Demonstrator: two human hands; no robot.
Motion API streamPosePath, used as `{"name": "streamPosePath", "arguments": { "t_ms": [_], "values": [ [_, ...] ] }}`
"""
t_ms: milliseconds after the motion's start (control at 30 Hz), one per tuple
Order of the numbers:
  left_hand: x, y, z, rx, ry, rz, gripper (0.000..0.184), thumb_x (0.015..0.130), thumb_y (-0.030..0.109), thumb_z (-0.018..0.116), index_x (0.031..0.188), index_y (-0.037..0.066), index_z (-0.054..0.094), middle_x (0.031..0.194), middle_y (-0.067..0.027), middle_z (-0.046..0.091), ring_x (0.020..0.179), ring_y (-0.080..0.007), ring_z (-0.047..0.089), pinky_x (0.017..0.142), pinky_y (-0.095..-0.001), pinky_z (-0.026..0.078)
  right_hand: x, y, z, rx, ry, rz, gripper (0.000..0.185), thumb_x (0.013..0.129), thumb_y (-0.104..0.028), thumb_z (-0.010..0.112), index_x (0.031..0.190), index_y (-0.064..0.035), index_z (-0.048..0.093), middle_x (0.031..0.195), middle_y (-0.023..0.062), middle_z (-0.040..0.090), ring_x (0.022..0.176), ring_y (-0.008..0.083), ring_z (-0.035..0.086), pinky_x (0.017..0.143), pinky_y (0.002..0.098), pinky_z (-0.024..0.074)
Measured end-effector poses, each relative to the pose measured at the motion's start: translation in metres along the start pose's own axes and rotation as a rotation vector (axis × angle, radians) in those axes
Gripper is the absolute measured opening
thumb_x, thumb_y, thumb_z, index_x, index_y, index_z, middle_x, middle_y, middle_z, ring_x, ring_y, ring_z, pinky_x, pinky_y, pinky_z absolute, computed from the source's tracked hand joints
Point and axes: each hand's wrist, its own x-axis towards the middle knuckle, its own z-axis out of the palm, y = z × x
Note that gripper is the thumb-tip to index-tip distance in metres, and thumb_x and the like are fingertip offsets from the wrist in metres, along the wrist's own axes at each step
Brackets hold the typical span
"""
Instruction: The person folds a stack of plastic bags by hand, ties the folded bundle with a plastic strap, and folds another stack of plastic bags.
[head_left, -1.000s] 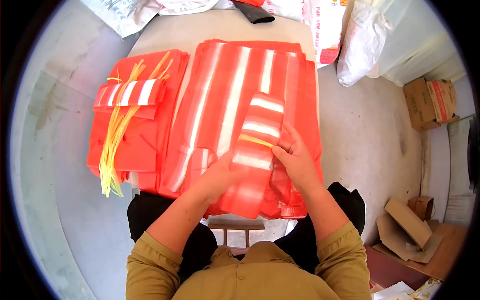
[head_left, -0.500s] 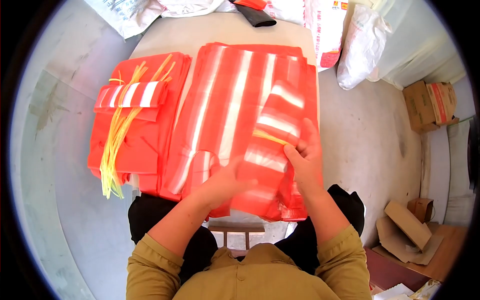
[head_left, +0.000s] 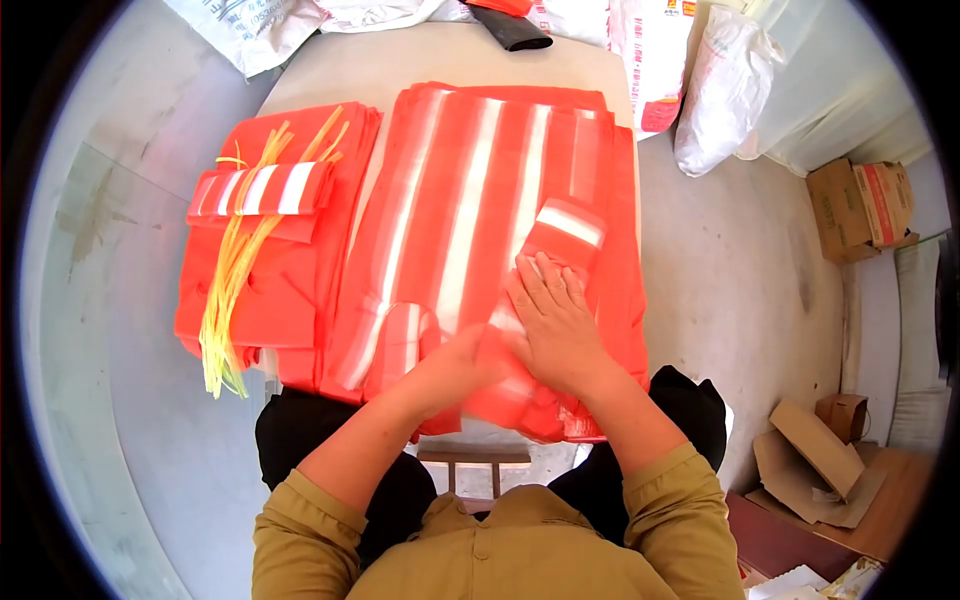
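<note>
A folded red bundle with white stripes (head_left: 572, 222) lies slantwise on a broad stack of red-and-white striped plastic bags (head_left: 455, 180). My right hand (head_left: 553, 322) rests flat on the bundle, its fingers stretched out over the middle. The yellow tie cannot be seen under it. At the bundle's lower left is my left hand (head_left: 455, 372), blurred, with its fingers too smeared to read. To the left, yellow strips (head_left: 232, 290) hang over a smaller striped folded piece (head_left: 262, 188) on a pile of red bags (head_left: 275, 310).
White printed sacks (head_left: 650, 70) and a black roll (head_left: 512, 30) are at the table's (head_left: 400, 55) far edge. A white bag (head_left: 725, 95) stands right of it. Cardboard boxes (head_left: 860, 205) and an opened carton (head_left: 815, 465) lie on the right. A stool (head_left: 473, 458) shows below the table.
My right hand has gone from pinching the yellow tie at the bundle's right side to lying flat on top. The bundle has turned and shifted slightly; my left hand stays near its lower left.
</note>
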Motion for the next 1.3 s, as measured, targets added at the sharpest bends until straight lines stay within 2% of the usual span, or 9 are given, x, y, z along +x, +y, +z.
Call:
{"name": "streamPosePath", "arguments": {
  "t_ms": [267,367,567,667,767,967,1067,1167,1300],
  "values": [
    [-0.009,0.030,0.002,0.017,-0.009,-0.094,0.066,0.090,0.008,0.075,0.146,-0.005,0.042,0.131,-0.0133,0.060,0.117,-0.0171,0.060,0.098,-0.0323,0.051,0.016,-0.001,-0.006,0.077,-0.083,0.051,0.066,0.100,-0.041,0.058,0.153,-0.0043,0.045,0.165,0.0197,0.032,0.156,0.0375,0.023,0.126,0.0552,0.0150],
    [-0.010,0.019,0.001,0.024,0.013,-0.079,0.067,0.090,0.006,0.074,0.148,-0.004,0.042,0.131,-0.0131,0.061,0.117,-0.0174,0.061,0.098,-0.0327,0.051,0.019,0.019,-0.016,0.046,0.163,0.120,0.062,0.100,-0.040,0.057,0.151,-0.0059,0.048,0.165,0.0196,0.032,0.156,0.0381,0.021,0.125,0.0562,0.0161],
    [-0.004,0.011,-0.002,0.067,0.006,-0.058,0.067,0.091,0.005,0.073,0.149,-0.004,0.041,0.133,-0.0128,0.060,0.118,-0.0180,0.060,0.101,-0.0334,0.050,0.027,0.044,-0.017,0.175,0.136,0.187,0.055,0.102,-0.039,0.055,0.148,-0.0094,0.052,0.166,0.0168,0.032,0.156,0.0407,0.020,0.125,0.0578,0.0156],
    [-0.008,0.010,-0.001,0.044,0.001,-0.071,0.068,0.091,0.004,0.073,0.149,-0.004,0.040,0.135,-0.0129,0.059,0.120,-0.0186,0.060,0.103,-0.0339,0.049,0.024,0.034,-0.039,0.062,0.354,-0.003,0.053,0.105,-0.038,0.051,0.150,-0.0095,0.051,0.165,0.0170,0.033,0.155,0.0436,0.020,0.125,0.0567,0.0147],
    [-0.007,0.017,-0.001,0.026,-0.021,-0.086,0.070,0.090,0.002,0.073,0.151,-0.004,0.039,0.138,-0.0130,0.058,0.123,-0.0193,0.058,0.105,-0.0343,0.047,0.025,0.042,-0.011,-0.030,0.022,0.024,0.051,0.106,-0.033,0.048,0.149,-0.0065,0.050,0.164,0.0186,0.035,0.155,0.0439,0.021,0.124,0.0567,0.0165],
    [-0.006,0.003,-0.004,-0.086,-0.064,-0.039,0.073,0.089,-0.003,0.073,0.152,-0.003,0.036,0.145,-0.0131,0.053,0.130,-0.0207,0.055,0.109,-0.0359,0.045,0.018,0.027,-0.027,0.446,0.416,0.121,0.049,0.104,-0.024,0.051,0.149,-0.0035,0.049,0.160,0.0171,0.040,0.147,0.0337,0.038,0.118,0.0462,0.0323],
    [-0.010,0.010,-0.005,-0.170,-0.076,-0.037,0.074,0.089,-0.004,0.073,0.153,-0.002,0.035,0.147,-0.0123,0.052,0.132,-0.0207,0.054,0.111,-0.0366,0.045,0.004,0.034,-0.031,0.654,0.396,0.348,0.051,0.102,-0.018,0.055,0.150,-0.0032,0.046,0.153,0.0137,0.044,0.134,0.0273,0.049,0.107,0.0392,0.0422],
    [-0.012,0.012,-0.007,-0.241,-0.078,-0.029,0.076,0.089,-0.004,0.073,0.155,-0.002,0.034,0.149,-0.0114,0.052,0.133,-0.0201,0.054,0.111,-0.0363,0.046,-0.009,0.030,-0.056,0.508,0.213,0.435,0.055,0.101,-0.024,0.057,0.150,-0.0023,0.042,0.127,0.0153,0.061,0.114,0.0252,0.059,0.096,0.0379,0.0484],
    [-0.011,0.008,-0.005,-0.333,-0.097,-0.006,0.079,0.089,-0.005,0.073,0.156,-0.001,0.032,0.150,-0.0107,0.051,0.130,-0.0193,0.056,0.110,-0.0359,0.047,-0.022,0.033,-0.049,0.733,0.003,0.574,0.069,0.104,-0.021,0.057,0.161,-0.0041,0.023,0.092,0.0055,0.062,0.085,0.0175,0.060,0.083,0.0332,0.0504]
  ]
}}
